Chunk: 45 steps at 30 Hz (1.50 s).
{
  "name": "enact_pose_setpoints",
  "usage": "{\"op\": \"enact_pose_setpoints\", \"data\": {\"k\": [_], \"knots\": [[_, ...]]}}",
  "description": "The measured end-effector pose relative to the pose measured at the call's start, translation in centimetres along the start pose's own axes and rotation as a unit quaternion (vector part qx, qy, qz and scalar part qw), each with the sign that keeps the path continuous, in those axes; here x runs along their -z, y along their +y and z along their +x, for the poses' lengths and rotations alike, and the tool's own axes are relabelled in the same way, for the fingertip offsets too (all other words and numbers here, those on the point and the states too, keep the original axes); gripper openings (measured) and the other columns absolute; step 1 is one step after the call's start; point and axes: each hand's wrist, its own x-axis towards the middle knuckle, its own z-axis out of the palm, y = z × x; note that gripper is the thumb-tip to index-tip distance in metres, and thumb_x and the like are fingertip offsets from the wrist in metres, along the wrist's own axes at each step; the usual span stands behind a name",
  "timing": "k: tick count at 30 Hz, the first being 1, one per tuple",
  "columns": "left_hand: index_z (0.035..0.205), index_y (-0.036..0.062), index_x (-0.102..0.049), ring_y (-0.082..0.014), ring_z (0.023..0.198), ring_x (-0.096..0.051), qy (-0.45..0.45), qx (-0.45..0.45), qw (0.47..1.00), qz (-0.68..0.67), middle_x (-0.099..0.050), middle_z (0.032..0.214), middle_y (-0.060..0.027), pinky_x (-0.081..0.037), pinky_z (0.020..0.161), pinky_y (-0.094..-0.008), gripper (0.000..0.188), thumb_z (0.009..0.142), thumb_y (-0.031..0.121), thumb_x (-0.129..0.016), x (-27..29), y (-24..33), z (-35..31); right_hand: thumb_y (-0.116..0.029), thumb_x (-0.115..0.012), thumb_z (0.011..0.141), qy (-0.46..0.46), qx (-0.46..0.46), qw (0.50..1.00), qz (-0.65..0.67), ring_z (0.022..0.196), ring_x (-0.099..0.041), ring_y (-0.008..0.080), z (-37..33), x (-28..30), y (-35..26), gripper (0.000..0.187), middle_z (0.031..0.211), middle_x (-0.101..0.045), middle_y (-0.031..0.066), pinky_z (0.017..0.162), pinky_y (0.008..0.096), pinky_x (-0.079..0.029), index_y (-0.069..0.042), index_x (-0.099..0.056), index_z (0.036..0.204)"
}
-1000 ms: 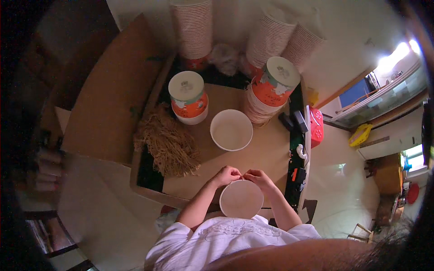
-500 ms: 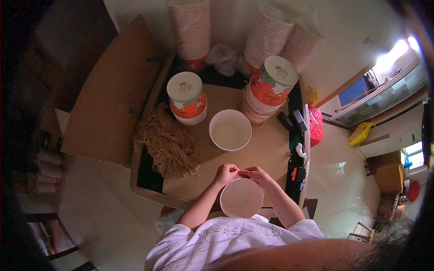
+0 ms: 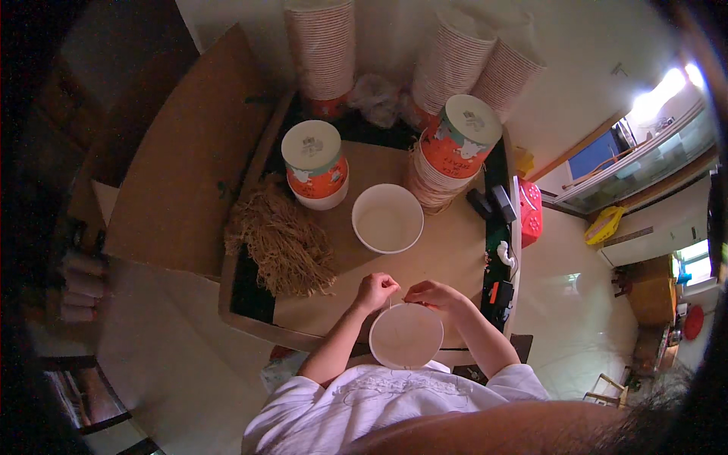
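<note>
Down in the lower center of the head view, a person's left hand [image 3: 374, 291] pinches a thin strand [image 3: 390, 302] between its fingertips, while the right hand [image 3: 440, 296] curls its fingers near the rim of a pale round tub [image 3: 406, 337]; whether they grasp anything cannot be told. That tub sits just above a white shirt [image 3: 387, 402]. Mid-frame stands an open white bucket [image 3: 387, 218], with brown stringy fiber [image 3: 284, 250] heaped at center left.
</note>
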Motion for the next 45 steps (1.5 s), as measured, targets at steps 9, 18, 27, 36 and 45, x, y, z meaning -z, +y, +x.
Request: {"op": "enact_pose_setpoints", "data": {"k": [9, 18, 27, 36, 45], "knots": [[0.068, 0.0069, -0.063, -0.0198, 0.064, -0.06, 0.021, 0.006, 0.997, 0.074, -0.06, 0.067, -0.0071, -0.048, 0.059, -0.0315, 0.011, 0.07, 0.017, -0.065, -0.9, -0.5, 0.0, -0.022, -0.058, 0.083, 0.007, -0.017, 1.0, -0.001, 0.063, -0.048, 0.0041, -0.6, -0.5, -1.1, 0.02, 0.073, -0.058, -0.0013, 0.054, 0.0186, -0.039, -0.004, -0.064, 0.088], [0.082, 0.0051, -0.063, -0.0147, 0.064, -0.06, 0.087, -0.008, 0.996, -0.029, -0.062, 0.07, -0.0043, -0.048, 0.06, -0.0278, 0.012, 0.07, 0.007, -0.065, -1.1, -0.5, -0.4, -0.023, -0.054, 0.086, 0.145, 0.028, 0.974, 0.169, 0.061, -0.048, 0.0047, -0.8, -3.0, -2.2, 0.02, 0.069, -0.054, -0.0017, 0.051, 0.0178, -0.037, -0.004, -0.061, 0.086], [0.087, 0.002, -0.061, -0.0135, 0.067, -0.06, -0.064, 0.153, 0.95, -0.266, -0.063, 0.075, -0.0065, -0.049, 0.061, -0.0256, 0.012, 0.081, 0.008, -0.053, -0.5, -0.2, -0.4, -0.02, -0.054, 0.086, 0.218, 0.117, 0.956, 0.158, 0.057, -0.044, 0.0051, 0.0, -3.2, -0.7, 0.018, 0.065, -0.051, -0.0017, 0.049, 0.0187, -0.034, -0.003, -0.061, 0.085], [0.09, 0.0018, -0.061, -0.0107, 0.072, -0.057, -0.27, 0.224, 0.864, -0.362, -0.061, 0.083, -0.004, -0.046, 0.065, -0.0237, 0.018, 0.087, 0.012, -0.047, 1.2, 0.3, 0.5, -0.023, -0.054, 0.086, 0.239, 0.218, 0.942, 0.094, 0.065, -0.049, 0.0077, -1.3, -4.6, -2.5, 0.022, 0.071, -0.056, -0.0002, 0.059, 0.0212, -0.039, -0.001, -0.061, 0.087], [0.092, 0.0038, -0.062, -0.0066, 0.071, -0.054, -0.291, 0.194, 0.85, -0.394, -0.06, 0.081, 0.0001, -0.044, 0.062, -0.021, 0.018, 0.086, 0.018, -0.052, 0.9, 0.3, 0.4, -0.022, -0.054, 0.087, 0.244, 0.211, 0.942, 0.09, 0.066, -0.049, 0.0076, -1.1, -4.4, -2.0, 0.023, 0.072, -0.056, 0.0007, 0.06, 0.0215, -0.04, -0.001, -0.06, 0.086]]}}
